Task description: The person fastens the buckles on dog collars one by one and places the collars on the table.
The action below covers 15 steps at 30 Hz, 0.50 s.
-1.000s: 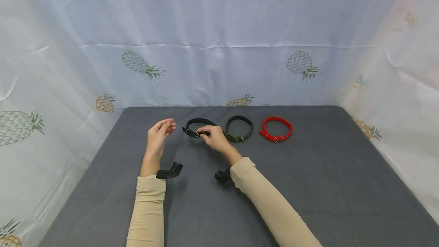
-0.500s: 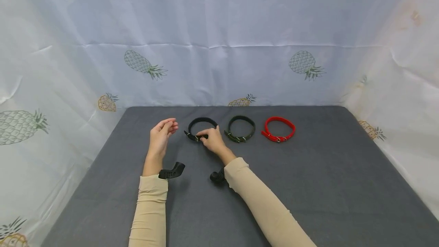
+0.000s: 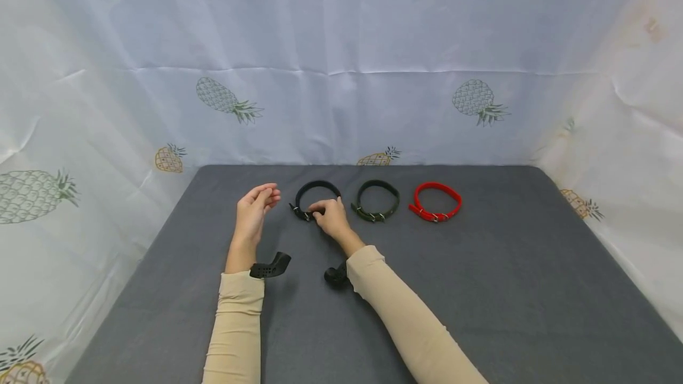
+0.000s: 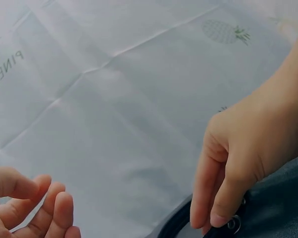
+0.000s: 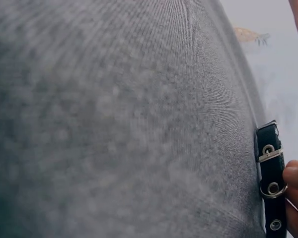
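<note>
A black buckled collar [image 3: 318,183] lies looped on the grey table, toward its far side. My right hand [image 3: 333,218] pinches the front of its strap between thumb and fingers. In the right wrist view the black collar [image 5: 273,168] shows its metal buckle, a ring and eyelets, with the thumb against the strap. My left hand [image 3: 251,212] is held to the left of the black collar, fingers loosely bent and touching nothing. A dark green collar [image 3: 377,183] lies just right of my right hand. Farther right is a red collar [image 3: 437,185], also buckled into a loop.
The grey cloth-covered table [image 3: 480,289] ends at a white curtain [image 3: 320,117] printed with pineapples, which also hangs along both sides. A black wrist device [image 3: 270,265] sticks out from the left wrist, and another dark one [image 3: 336,276] from the right.
My right forearm and wrist have swung a little to the left while the hand keeps its pinch on the black collar. The whole view has drifted slightly. The left hand stays beside the collar.
</note>
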Each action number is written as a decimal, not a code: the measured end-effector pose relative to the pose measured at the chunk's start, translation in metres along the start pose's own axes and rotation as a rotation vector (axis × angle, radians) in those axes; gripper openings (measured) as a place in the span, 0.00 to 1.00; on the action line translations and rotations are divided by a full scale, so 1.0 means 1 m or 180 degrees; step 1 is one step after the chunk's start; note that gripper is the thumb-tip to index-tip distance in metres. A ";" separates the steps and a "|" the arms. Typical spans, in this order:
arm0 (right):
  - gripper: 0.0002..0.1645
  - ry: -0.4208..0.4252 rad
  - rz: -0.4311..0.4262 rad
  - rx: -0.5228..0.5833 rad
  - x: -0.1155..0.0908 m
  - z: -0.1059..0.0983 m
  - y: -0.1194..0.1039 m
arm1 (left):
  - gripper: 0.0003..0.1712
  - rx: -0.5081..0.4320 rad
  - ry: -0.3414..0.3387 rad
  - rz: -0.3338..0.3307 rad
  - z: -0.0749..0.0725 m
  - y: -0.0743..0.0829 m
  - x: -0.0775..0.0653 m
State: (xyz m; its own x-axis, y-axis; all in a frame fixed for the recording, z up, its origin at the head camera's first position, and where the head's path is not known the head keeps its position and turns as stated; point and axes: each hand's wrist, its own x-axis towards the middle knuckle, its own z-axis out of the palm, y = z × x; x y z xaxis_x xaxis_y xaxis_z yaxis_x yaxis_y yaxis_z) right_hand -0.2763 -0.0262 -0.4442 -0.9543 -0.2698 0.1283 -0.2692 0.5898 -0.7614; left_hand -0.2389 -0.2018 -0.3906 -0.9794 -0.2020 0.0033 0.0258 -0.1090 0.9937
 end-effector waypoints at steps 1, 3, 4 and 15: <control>0.12 0.0014 -0.0011 0.0047 -0.001 0.000 0.000 | 0.10 0.0002 -0.0004 -0.0006 0.000 0.000 0.000; 0.13 0.0052 -0.0028 0.0157 -0.002 -0.001 0.002 | 0.10 0.0011 -0.0010 -0.0020 0.000 -0.001 0.000; 0.13 0.0068 -0.0039 0.0221 -0.004 -0.002 0.002 | 0.10 0.0013 -0.0009 -0.0025 0.001 -0.002 0.000; 0.17 0.0564 -0.0324 0.0517 -0.017 -0.062 0.020 | 0.14 0.0619 0.0139 0.0491 0.010 -0.004 0.004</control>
State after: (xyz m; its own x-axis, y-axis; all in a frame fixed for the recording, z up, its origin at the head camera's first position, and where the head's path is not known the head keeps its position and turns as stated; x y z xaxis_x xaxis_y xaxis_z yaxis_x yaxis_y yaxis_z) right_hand -0.2739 0.0375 -0.4222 -0.9351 -0.1756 0.3079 -0.3542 0.4326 -0.8291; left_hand -0.2448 -0.1921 -0.3930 -0.9572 -0.2440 0.1560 0.1312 0.1149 0.9847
